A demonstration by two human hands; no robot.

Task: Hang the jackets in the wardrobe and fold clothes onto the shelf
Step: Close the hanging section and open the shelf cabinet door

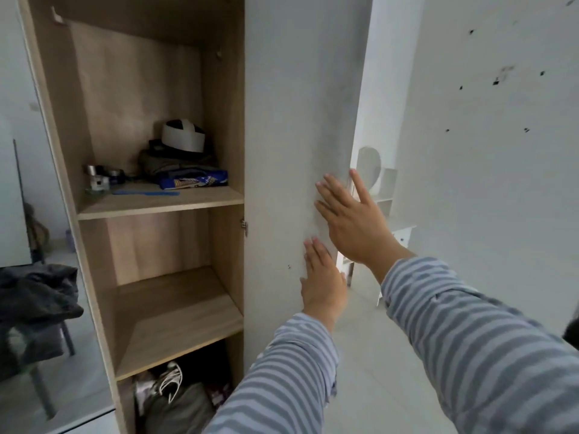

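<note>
The wooden wardrobe (156, 89) stands open in front of me, its pale door (291, 120) swung out to the right. My left hand (322, 277) lies flat on the door's inner face, fingers together. Just above it, my right hand (354, 217) also presses flat against the door near its outer edge, fingers spread. Neither hand holds anything. The middle shelf (175, 311) is bare. Folded dark clothes (178, 164) with a white-banded cap (183, 136) on top sit on the upper shelf (159, 202). A dark garment (34, 296) lies over a chair at the left.
A blue comb (145, 193) and small bottles (100, 180) share the upper shelf. The bottom compartment holds a grey bundle (178, 405) and white hangers (170, 380). A mirrored door (18, 151) is on the left. White furniture (385, 195) stands behind the door on a pale tiled floor.
</note>
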